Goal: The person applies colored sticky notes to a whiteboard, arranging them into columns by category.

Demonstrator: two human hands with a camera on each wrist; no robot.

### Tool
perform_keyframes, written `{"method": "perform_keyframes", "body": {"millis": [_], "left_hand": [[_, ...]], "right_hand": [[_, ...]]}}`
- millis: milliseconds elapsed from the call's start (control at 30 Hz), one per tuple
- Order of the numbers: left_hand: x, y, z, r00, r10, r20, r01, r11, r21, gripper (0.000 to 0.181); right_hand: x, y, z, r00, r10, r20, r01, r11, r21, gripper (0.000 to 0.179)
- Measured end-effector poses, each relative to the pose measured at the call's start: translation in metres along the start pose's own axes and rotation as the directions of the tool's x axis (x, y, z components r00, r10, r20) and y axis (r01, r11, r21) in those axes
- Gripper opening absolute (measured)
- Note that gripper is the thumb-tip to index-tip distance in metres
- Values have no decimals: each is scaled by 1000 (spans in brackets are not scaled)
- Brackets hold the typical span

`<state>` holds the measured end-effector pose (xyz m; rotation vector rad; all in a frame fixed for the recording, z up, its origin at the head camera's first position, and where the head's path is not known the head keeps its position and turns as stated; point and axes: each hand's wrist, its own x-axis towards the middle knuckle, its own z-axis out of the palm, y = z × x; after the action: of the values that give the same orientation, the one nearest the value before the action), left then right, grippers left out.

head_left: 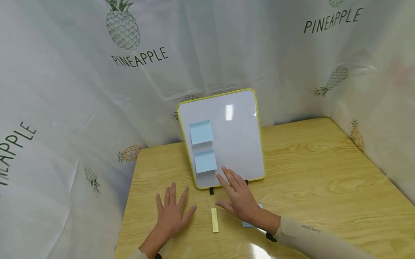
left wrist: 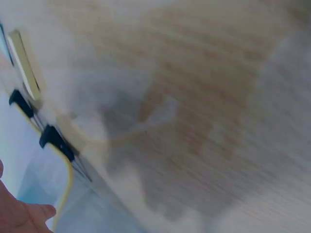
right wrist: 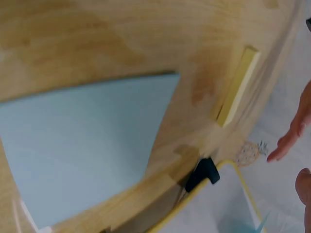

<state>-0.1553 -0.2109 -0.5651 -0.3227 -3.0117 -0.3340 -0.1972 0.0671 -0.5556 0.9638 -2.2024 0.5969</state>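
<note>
A small whiteboard [head_left: 233,143] with a yellow rim stands tilted on the table. Two light blue sticky notes, an upper one [head_left: 201,132] and a lower one [head_left: 205,161], are on its left side. My right hand [head_left: 240,197], fingers extended and holding nothing, is in front of the board's lower edge. Partly hidden beneath that wrist lies a blue sticky-note pad [right wrist: 87,145]. My left hand [head_left: 171,214] has spread fingers and holds nothing; whether it touches the table I cannot tell. A narrow yellow sticky-note pad [head_left: 214,220] lies between the hands.
Black feet [left wrist: 57,141] prop up the board's bottom edge. The wooden table [head_left: 315,168] stretches away to the right. White curtains [head_left: 213,38] printed with pineapples hang behind the table and at both sides.
</note>
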Motion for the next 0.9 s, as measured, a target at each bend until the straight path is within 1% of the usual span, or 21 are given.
{"method": "perform_keyframes", "body": {"millis": [100, 200, 400, 500, 600, 700, 833, 900], "left_hand": [[-5, 3, 3, 1000, 9, 13, -9, 1000, 7, 71], [-9, 6, 5, 1000, 16, 26, -16, 1000, 3, 72], [-16, 10, 10, 999, 3, 44, -4, 1000, 8, 72], [-19, 8, 13, 999, -7, 49, 7, 1000, 4, 72], [-20, 7, 15, 999, -10, 48, 10, 1000, -2, 72], [-21, 7, 16, 999, -7, 43, 7, 1000, -8, 71], [-23, 8, 17, 999, 0, 39, 0, 1000, -7, 70], [-24, 9, 18, 999, 5, 37, -5, 1000, -4, 70]], "right_hand": [[-5, -8, 3, 999, -26, 32, 26, 999, 20, 90], [-7, -15, 4, 995, -50, 86, 48, 998, 27, 84], [-16, -27, 15, 975, -116, 191, 118, 993, -3, 75], [-19, -32, 20, 958, -117, 261, 127, 992, -21, 69], [-23, -35, 24, 932, -95, 349, 119, 992, -47, 65], [-26, -37, 28, 907, -71, 414, 108, 992, -65, 64], [-29, -38, 31, 886, -63, 460, 105, 992, -67, 60], [-31, -39, 31, 881, -64, 468, 110, 991, -71, 58]]}}
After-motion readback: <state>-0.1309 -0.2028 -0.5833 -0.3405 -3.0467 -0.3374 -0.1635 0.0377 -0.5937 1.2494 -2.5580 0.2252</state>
